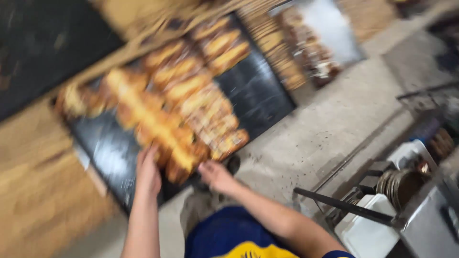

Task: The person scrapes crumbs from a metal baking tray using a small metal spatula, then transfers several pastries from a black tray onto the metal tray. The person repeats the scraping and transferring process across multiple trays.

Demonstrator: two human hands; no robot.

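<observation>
Pastries (177, 110) could slide off if we tilt the dark tray (258, 95), since left hand (147, 172) and right hand (216, 176) rest loosely open at its near edge, gripping nothing we can make out.

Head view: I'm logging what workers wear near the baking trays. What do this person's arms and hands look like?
Both forearms are bare, with no sleeves reaching them. The left hand and right hand show no gloves; the blur hides any rings or a watch. A dark blue short sleeve edge shows at the right upper arm, on a blue top with a yellow patch.
</observation>
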